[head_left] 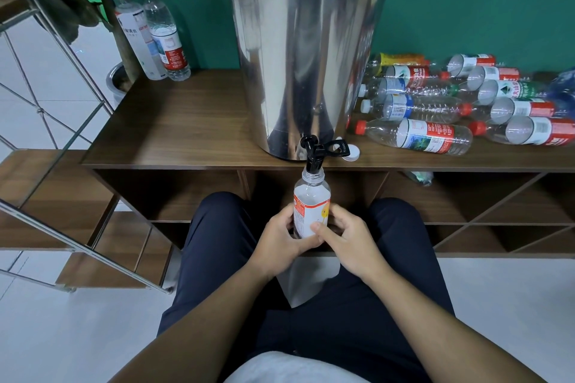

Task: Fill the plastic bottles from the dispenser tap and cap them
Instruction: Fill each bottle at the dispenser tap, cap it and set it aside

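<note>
Both the left hand [280,232] and right hand [343,235] grip an uncapped bottle [311,210] under the tap [312,154], two capped bottles [155,34] standing left of it, many empties [435,109] lying right.

the dispenser [306,50] loses its top to the upper edge. both hands cover the bottle's [312,199] lower half. far right, the blue thing [564,93] runs off frame, too blurred to name.
</note>
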Available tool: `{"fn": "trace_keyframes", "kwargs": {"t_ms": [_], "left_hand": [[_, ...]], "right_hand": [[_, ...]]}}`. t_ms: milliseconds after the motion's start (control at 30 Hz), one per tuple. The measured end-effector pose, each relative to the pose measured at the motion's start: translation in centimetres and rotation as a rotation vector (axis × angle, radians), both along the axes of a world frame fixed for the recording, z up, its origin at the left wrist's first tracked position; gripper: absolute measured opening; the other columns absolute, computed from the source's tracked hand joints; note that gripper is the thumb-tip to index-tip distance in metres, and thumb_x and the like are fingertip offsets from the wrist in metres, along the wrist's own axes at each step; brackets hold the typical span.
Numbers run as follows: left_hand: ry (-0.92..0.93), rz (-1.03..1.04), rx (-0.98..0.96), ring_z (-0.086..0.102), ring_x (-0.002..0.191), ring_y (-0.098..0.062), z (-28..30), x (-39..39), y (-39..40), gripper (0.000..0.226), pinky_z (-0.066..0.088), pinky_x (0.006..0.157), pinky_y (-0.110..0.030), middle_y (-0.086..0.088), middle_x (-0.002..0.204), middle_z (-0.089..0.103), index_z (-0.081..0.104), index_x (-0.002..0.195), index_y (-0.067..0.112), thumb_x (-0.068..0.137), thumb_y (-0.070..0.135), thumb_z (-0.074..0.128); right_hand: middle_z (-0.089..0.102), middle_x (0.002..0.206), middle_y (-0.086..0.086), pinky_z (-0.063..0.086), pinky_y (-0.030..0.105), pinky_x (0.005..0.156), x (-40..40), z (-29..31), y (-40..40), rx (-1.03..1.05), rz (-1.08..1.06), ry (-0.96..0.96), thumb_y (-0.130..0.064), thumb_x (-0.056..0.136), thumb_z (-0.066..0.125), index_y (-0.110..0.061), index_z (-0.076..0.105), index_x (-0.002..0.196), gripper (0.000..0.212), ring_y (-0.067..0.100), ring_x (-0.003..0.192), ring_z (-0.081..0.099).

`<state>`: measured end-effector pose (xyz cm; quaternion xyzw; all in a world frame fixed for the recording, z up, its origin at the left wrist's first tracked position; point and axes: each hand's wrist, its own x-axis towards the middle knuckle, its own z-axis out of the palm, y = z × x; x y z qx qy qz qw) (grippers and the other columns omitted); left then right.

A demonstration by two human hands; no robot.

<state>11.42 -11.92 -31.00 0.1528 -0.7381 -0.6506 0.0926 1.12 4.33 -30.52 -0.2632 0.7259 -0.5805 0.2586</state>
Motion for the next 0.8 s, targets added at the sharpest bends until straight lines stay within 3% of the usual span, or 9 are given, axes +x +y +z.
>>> {"fn": "trace_keyframes", "kwargs": {"t_ms": [467, 800], "left_hand": [[-0.010, 0.000, 0.002, 0.075, 0.124, -0.017, 0.05, 0.08, 0.04, 0.054, 0.061, 0.109, -0.048, 0.005, 0.129, 0.080, 0.071, 0.137, 0.026, 0.090, 0.016, 0.096], [-0.002, 0.004, 0.010, 0.075, 0.122, -0.016, 0.18, 0.03, 0.08, 0.053, 0.060, 0.108, -0.037, 0.005, 0.127, 0.081, 0.072, 0.135, 0.024, 0.089, 0.013, 0.096]], "right_hand": [[0.080, 0.132, -0.009, 0.059, 0.051, 0.111, 0.09, 0.14, 0.08, 0.005, 0.005, 0.003, -0.022, 0.106, 0.077, -0.027, 0.071, 0.142, 0.037, 0.013, 0.128, 0.073], [0.079, 0.133, -0.010, 0.058, 0.051, 0.112, 0.07, 0.10, 0.04, 0.003, 0.001, 0.004, -0.022, 0.106, 0.077, -0.027, 0.070, 0.144, 0.039, 0.014, 0.129, 0.073]]}}
